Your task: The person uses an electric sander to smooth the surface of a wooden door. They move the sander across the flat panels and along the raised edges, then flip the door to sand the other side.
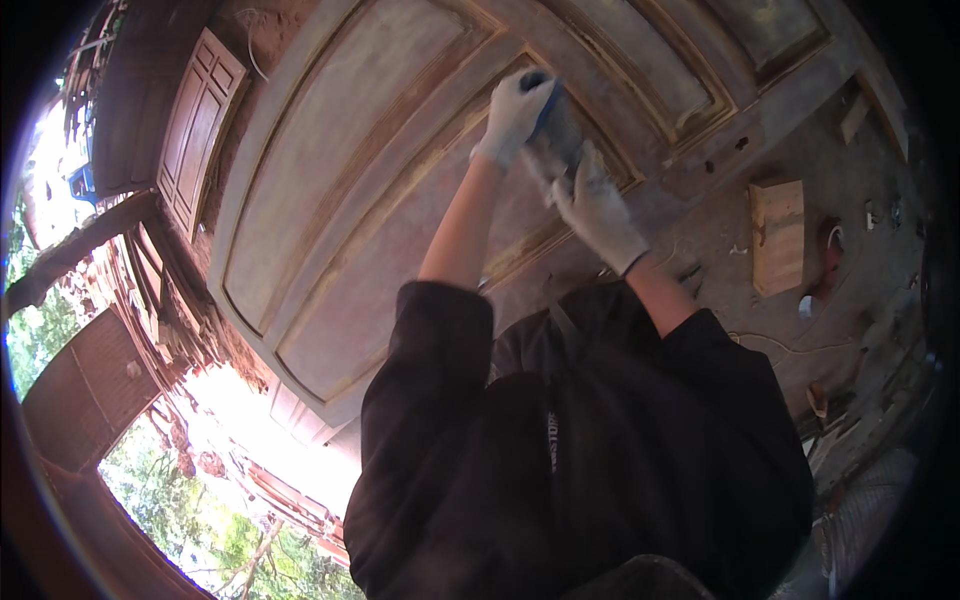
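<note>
1. Presently gripping a blurred greyish tool (562,140) from both sides, with the left hand (512,118) closed on its upper end and the right hand (602,215) curled around its lower end; too smeared to identify further.
2. Held over a recessed panel of the broad wooden door (345,285), near the brown moulding (622,165); impossible to tell whether touching wood.
3. Could gouge or round off that moulding, perhaps, by tipping onto one edge.
4. Might skid sideways through uneven pressure between both hands.
5. Could smear dust by brushing the black left sleeve (445,315) across the surface.
6. Unlikely to hit the wooden block (778,238), well apart rightward.
</note>
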`<state>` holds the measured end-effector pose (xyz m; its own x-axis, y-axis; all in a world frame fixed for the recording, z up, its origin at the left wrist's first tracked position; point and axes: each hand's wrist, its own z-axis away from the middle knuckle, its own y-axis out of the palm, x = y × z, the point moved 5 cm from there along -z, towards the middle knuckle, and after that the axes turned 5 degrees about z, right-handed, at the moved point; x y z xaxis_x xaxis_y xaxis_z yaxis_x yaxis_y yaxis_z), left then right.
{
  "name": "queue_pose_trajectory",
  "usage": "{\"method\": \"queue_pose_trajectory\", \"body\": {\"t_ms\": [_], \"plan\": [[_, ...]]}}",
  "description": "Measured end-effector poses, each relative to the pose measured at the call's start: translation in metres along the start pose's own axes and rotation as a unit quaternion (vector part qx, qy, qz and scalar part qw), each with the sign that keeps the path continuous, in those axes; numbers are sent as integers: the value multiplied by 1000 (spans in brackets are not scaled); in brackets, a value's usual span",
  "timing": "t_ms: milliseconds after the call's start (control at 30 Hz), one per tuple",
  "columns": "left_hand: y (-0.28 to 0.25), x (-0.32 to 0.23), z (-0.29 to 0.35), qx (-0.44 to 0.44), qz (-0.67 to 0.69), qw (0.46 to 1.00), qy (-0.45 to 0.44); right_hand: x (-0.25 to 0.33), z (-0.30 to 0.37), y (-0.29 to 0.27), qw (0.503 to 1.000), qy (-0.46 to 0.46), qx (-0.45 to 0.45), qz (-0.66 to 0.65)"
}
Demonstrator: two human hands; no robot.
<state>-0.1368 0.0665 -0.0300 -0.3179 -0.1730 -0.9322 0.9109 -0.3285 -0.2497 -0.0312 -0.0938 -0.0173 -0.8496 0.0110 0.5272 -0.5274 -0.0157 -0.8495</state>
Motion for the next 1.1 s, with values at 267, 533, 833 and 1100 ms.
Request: {"method": "queue_pose_trajectory", "body": {"t_ms": [267,533,833,1100], "plan": [[-67,28,-29,-53,112,987,-101,41,-47,23,988,-101,11,120],[-201,109,124,-210,198,947,-138,143,8,115,980,-142,131,44],[-134,132,230,-333,239,902,-138,101,85,74,947,-167,268,-54],[-23,43,73,-209,90,972,-64,-7,37,19,993,-72,90,-7]]}}
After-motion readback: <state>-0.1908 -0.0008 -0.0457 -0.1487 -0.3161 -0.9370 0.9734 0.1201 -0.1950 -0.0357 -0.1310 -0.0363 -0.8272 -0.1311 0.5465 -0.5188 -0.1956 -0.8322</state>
